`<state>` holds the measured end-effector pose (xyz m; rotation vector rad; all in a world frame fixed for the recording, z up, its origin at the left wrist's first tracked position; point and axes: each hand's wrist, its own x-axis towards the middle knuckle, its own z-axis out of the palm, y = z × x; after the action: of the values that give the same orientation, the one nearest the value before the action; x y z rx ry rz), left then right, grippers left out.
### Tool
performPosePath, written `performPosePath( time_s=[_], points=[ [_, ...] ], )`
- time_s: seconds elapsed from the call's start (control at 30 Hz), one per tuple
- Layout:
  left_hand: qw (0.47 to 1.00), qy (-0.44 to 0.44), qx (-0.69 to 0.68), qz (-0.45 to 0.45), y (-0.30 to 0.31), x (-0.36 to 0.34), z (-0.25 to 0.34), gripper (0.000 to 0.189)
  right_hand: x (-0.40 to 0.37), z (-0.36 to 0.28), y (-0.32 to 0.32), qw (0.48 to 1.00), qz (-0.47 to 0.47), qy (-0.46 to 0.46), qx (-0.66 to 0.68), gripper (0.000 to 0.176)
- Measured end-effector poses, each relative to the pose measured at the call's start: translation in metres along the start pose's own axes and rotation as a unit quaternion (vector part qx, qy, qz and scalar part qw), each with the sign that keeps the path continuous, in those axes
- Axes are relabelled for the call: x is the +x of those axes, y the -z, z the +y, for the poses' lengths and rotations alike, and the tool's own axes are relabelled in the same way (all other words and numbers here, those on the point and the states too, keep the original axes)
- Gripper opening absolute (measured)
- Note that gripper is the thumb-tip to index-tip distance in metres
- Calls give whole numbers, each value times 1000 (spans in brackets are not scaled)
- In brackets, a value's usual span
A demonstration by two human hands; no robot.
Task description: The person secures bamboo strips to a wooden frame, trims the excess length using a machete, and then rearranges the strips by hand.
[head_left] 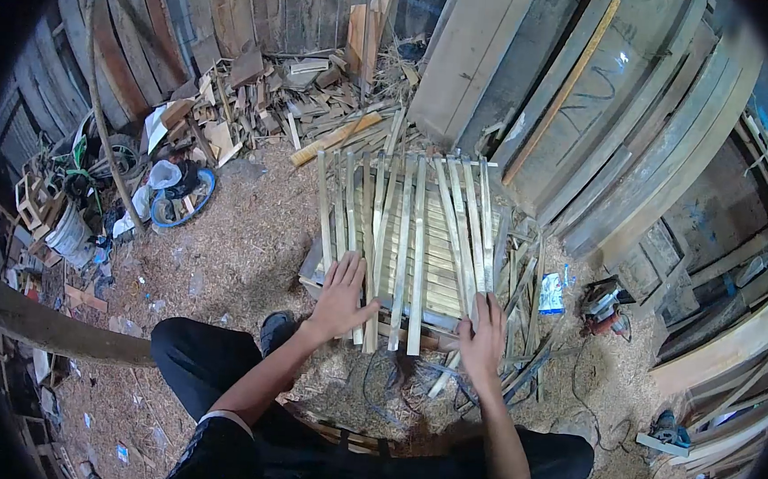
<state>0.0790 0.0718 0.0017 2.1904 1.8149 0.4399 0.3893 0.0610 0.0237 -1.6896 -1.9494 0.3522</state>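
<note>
Strips (419,251) across slat stack (438,270); scrap heap (318,106) behind; basin (209,187) left, power tool (608,314) right, both on ground (249,266).

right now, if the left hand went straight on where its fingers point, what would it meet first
The slats: the left hand seems to touch them already, and they run on ahead, though exact contact is unclear.

Site was a woodworking workshop. Wide grey-brown wooden planks (477,59) leaned upright; brown, angular wood offcuts (265,98) lay heaped, and pale tan wood shavings (236,256) covered the floor (132,400).
</note>
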Motion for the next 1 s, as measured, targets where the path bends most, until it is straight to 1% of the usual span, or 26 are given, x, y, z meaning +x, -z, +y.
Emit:
performPosePath(
  time_s=[0.03,0.07,0.1,0.17,0.2,0.23,0.27,0.3,0.33,0.37,0.43,0.47,0.53,0.57,0.6,0.67,0.7,0.77,0.8,0.83,0.87,0.9,0.93,1.0],
  points=[
    [1000,-15,-21,3,-1,-1,-5,92,0,-2,1,1000,7,-13,-14,55],
    [999,-30,-43,5,-2,-2,-8,89,-2,-6,2,1000,7,-12,-14,55],
    [999,-30,-43,6,2,-5,-8,89,-4,-9,2,1000,-2,-7,-30,55],
    [998,-57,-18,-1,8,-13,-9,77,-9,-23,-1,999,-11,-2,-46,56],
    [998,-56,-18,-1,7,-17,-12,77,-12,-33,-2,991,12,29,-130,56],
    [998,-64,-15,12,4,-22,-14,72,-14,-42,-6,974,34,61,-214,56],
    [997,-72,-12,25,1,-28,-17,67,-17,-49,-13,974,33,63,-215,56],
    [997,-68,-19,31,1,-32,-17,60,-21,-56,-21,987,-23,93,-133,59],
    [997,-64,-21,32,1,-34,-18,60,-24,-61,-27,988,-79,122,-50,62],
    [998,-57,-18,23,2,-34,-19,59,-25,-69,-31,987,-82,126,-50,62],
    [999,-44,-9,5,8,-35,-25,57,-33,-84,-34,953,-182,240,-24,68],
    [999,-39,-7,2,9,-37,-29,57,-37,-87,-36,952,-187,240,-20,68],
    [994,-60,-92,-30,17,-36,-33,60,-35,-92,-37,938,-201,280,-46,71],
    [993,-73,-81,-48,19,-39,-34,65,-33,-92,-36,933,-222,276,-63,72],
    [993,-70,-77,-51,21,-41,-33,65,-29,-92,-34,929,-226,284,-73,73],
    [991,-116,-55,-23,17,-46,-28,70,-23,-86,-32,926,-232,293,-50,75],
    [991,-116,-56,-23,17,-44,-25,70,-23,-80,-37,926,-233,293,-51,75],
    [991,-127,-12,-35,15,-39,-18,74,-24,-65,-45,928,-220,299,1,76],
    [991,-129,8,-46,13,-43,-14,77,-26,-64,-41,927,-227,297,1,76],
    [991,-127,-4,-41,16,-43,-14,78,-22,-65,-38,920,-231,314,-30,75],
    [990,-131,1,-43,16,-41,-18,78,-17,-68,-37,914,-230,329,-60,74],
    [990,-132,-32,-29,15,-42,-21,73,-14,-69,-39,915,-214,337,-55,69],
    [989,-130,-69,-14,12,-44,-23,69,-13,-70,-39,916,-212,336,-56,69],
    [990,-131,-56,-14,9,-45,-22,69,-9,-71,-38,909,-206,355,-73,62]
  ],
)
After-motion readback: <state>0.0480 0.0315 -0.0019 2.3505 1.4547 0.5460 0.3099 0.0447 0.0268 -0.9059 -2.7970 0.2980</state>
